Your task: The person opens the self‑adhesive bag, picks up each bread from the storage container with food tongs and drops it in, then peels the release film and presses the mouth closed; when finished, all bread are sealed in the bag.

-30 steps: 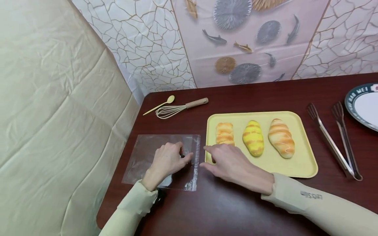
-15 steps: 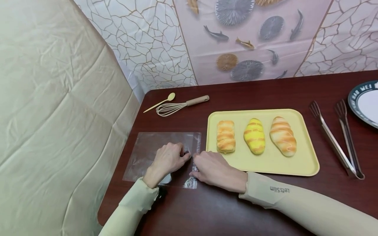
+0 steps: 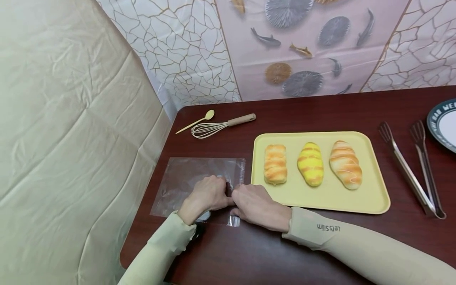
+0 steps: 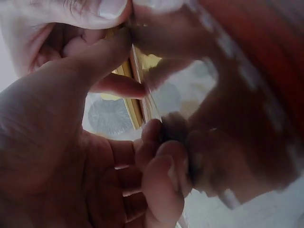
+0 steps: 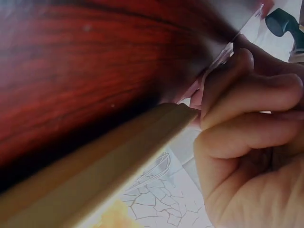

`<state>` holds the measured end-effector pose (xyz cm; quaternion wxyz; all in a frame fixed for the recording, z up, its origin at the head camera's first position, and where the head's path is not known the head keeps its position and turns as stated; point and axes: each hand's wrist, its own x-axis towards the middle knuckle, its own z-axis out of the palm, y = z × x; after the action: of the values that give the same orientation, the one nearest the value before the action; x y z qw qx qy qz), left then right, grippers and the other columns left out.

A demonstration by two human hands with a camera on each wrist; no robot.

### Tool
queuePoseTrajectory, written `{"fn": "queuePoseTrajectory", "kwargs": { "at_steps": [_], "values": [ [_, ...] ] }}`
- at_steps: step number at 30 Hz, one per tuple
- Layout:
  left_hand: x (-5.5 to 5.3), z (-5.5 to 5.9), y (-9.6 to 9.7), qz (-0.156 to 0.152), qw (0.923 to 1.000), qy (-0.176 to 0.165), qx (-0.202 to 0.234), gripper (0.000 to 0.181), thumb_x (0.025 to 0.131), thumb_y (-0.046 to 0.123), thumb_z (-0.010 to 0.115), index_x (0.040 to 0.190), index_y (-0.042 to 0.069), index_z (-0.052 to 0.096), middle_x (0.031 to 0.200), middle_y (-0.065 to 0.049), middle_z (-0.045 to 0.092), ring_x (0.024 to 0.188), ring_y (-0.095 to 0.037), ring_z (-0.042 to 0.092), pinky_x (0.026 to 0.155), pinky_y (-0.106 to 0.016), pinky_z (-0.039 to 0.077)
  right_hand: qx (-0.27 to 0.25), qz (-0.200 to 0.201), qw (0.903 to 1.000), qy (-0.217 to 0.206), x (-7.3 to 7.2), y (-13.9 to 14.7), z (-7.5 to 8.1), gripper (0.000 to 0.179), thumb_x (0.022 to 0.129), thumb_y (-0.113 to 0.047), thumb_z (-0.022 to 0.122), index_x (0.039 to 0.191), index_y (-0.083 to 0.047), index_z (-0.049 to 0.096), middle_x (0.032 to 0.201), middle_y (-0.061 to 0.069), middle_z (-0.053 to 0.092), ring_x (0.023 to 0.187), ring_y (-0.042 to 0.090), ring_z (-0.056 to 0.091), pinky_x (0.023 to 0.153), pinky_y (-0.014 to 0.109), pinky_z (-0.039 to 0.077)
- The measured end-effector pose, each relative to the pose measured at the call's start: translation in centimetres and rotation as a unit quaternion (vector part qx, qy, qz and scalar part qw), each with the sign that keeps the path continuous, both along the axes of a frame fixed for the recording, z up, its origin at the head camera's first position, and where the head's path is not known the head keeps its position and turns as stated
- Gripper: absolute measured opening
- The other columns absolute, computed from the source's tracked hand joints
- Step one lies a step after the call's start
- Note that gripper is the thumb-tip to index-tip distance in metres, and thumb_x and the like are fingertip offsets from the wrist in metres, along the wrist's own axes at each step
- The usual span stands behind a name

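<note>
A flat clear plastic bag [image 3: 185, 172] lies on the dark red table at the left. Over its right part my left hand [image 3: 208, 194] bends its fingers down onto the plastic, its thumb reaching the right hand. In the left wrist view the fingertips are curled against the shiny bag [image 4: 237, 142]. My right hand [image 3: 258, 206] pinches the bag's right-hand edge, knuckles up, close beside the left thumb. Curled fingers [image 5: 247, 135] meet the thin plastic edge in the right wrist view. Both hands partly hide that edge.
Right of the hands lies a yellow tray [image 3: 320, 202] with an oblong bread roll [image 3: 275, 164], a yellow bread [image 3: 310, 164] and a striped bread [image 3: 345, 164]. Behind are a whisk [image 3: 222, 126] and a spoon [image 3: 196, 121]. Metal tongs [image 3: 409, 174] and a plate [image 3: 443, 122] stand farther right.
My right hand has moved left from beside the tray onto the bag's edge and closed its fingers. The left hand has shifted slightly right, its thumb now meeting the right hand.
</note>
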<state>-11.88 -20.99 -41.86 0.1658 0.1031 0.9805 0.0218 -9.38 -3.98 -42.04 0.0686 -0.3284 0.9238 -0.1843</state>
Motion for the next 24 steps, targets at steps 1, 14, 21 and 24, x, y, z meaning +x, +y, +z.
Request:
{"fn": "queuePoseTrajectory", "kwargs": {
  "at_steps": [1, 14, 21, 24],
  "values": [
    [0.0, 0.0, 0.0, -0.002, 1.0, 0.0, 0.001, 0.048, 0.086, 0.055, 0.083, 0.069, 0.015, 0.062, 0.069, -0.004, 0.065, 0.068, -0.025, 0.067, 0.062, -0.044, 0.056, -0.003, 0.003, 1.0, 0.004, 0.0, 0.1, 0.0, 0.029, 0.08, -0.03, 0.096, 0.073, -0.012, 0.074, 0.073, 0.004, 0.07, 0.061, 0.023, 0.066, 0.056, 0.045, 0.056],
    [-2.6, -7.1, -3.8, -0.115, 0.9901, 0.017, 0.078, 0.032, 0.101, 0.045, 0.07, 0.077, 0.026, 0.059, 0.066, 0.01, 0.058, 0.057, -0.009, 0.054, 0.054, -0.027, 0.043, 0.003, -0.002, 1.0, 0.003, -0.1, 0.1, 0.0, 0.029, 0.081, -0.033, 0.096, 0.078, -0.013, 0.075, 0.076, 0.005, 0.071, 0.065, 0.024, 0.068, 0.058, 0.046, 0.057],
    [-1.8, -5.6, -3.5, -0.122, 0.9853, 0.047, 0.111, 0.027, 0.104, 0.029, 0.063, 0.078, 0.024, 0.06, 0.061, 0.009, 0.05, 0.056, -0.009, 0.048, 0.054, -0.032, 0.042, 0.014, -0.005, 0.9998, 0.012, 0.0, 0.1, 0.0, 0.036, 0.081, -0.035, 0.096, 0.073, -0.014, 0.068, 0.076, 0.004, 0.071, 0.064, 0.025, 0.069, 0.057, 0.046, 0.058],
    [-0.5, -2.8, -2.6, -0.085, 0.9854, 0.076, 0.126, 0.028, 0.096, 0.019, 0.066, 0.069, 0.021, 0.058, 0.058, 0.008, 0.046, 0.054, -0.011, 0.044, 0.052, -0.035, 0.04, 0.014, -0.006, 0.9998, 0.01, 0.0, 0.1, 0.0, 0.035, 0.081, -0.034, 0.096, 0.074, -0.013, 0.07, 0.075, 0.003, 0.07, 0.063, 0.025, 0.068, 0.056, 0.046, 0.058]
  ]
}}
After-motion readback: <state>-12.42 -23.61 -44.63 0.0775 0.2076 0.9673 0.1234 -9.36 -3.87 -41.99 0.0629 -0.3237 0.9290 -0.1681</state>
